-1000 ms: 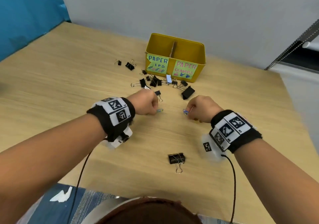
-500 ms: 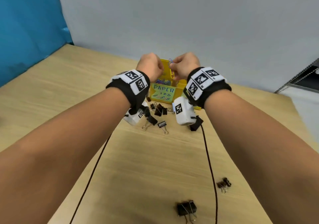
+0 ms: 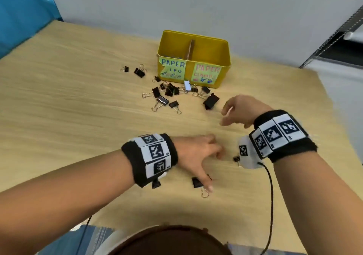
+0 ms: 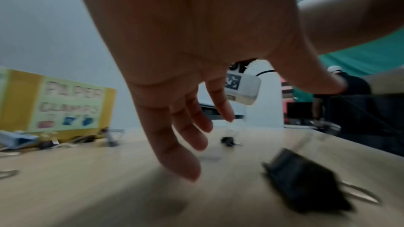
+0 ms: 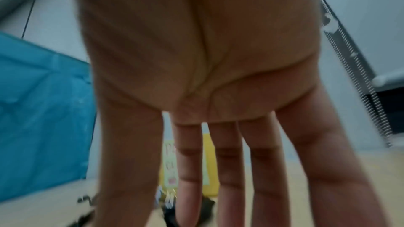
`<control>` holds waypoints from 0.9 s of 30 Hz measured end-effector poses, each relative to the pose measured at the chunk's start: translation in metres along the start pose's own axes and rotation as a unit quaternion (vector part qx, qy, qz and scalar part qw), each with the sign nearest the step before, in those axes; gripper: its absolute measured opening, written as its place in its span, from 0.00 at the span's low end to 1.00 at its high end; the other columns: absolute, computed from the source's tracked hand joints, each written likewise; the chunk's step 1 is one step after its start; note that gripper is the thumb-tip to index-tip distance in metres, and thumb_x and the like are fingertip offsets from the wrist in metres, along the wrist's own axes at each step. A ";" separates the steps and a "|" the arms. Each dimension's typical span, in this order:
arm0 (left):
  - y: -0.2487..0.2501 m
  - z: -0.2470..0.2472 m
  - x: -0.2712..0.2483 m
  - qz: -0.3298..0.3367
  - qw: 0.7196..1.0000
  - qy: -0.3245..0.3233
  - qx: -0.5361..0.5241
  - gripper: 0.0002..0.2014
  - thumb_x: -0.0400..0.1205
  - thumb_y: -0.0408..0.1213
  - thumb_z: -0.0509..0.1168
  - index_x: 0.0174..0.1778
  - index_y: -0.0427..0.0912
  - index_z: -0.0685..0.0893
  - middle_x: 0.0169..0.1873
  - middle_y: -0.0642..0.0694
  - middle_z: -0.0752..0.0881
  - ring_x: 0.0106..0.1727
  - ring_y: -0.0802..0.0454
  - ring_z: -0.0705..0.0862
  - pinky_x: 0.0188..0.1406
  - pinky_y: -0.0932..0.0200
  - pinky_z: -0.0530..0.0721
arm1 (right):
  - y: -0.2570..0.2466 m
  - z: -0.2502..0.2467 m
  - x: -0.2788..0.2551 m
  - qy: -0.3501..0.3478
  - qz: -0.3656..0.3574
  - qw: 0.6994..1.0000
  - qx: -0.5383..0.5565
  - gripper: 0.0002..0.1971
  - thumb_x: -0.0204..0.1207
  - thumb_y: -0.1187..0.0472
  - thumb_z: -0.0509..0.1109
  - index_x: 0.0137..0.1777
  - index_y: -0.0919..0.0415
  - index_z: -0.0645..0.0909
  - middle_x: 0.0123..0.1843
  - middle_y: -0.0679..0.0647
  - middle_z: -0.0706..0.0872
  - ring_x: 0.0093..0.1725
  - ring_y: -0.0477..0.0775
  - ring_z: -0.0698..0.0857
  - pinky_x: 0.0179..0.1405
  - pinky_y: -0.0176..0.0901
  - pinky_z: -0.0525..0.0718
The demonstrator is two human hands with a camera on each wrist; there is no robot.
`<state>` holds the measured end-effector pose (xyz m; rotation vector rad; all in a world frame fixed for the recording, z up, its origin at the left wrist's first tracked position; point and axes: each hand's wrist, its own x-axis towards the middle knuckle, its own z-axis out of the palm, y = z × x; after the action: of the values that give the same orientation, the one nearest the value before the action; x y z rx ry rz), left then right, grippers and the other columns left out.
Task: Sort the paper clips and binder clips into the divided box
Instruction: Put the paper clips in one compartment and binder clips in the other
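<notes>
Two bare hands hover low over the pale wooden bench (image 3: 78, 101), and neither grip holds anything. The left hand (image 3: 198, 154) is spread with fingers loosely extended; its thumb reaches over a large black binder clip with wire handles (image 3: 197, 182), though motion blur hides whether it touches. In the left wrist view that clip (image 4: 306, 187) lies just right of the fingertips (image 4: 186, 170). The right hand (image 3: 241, 109) is open too, fingers straight in its wrist view (image 5: 190, 179), near another large black binder clip (image 3: 211, 101). A small black binder clip (image 3: 236, 158) lies between the hands. A heap of black binder clips (image 3: 169, 92) sits before the yellow divided box with green paper labels (image 3: 224, 66); two more small clips (image 3: 137, 71) lie left of it.
</notes>
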<state>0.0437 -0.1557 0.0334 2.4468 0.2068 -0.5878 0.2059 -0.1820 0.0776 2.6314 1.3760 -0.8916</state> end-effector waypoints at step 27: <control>-0.093 -0.041 0.011 -0.287 0.896 0.329 -0.078 0.16 0.79 0.37 0.65 0.63 0.43 0.79 0.63 0.41 0.77 0.61 0.43 0.79 0.61 0.51 0.80 | 0.024 0.057 0.015 0.025 -0.009 0.990 0.137 0.05 0.66 0.69 0.77 0.41 0.61 0.89 0.40 0.52 0.85 0.39 0.46 0.82 0.38 0.33 0.80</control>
<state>0.0423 -0.0565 0.0092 2.3208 1.2272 0.0652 0.2043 -0.2017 0.0169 2.8608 1.3811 -1.0966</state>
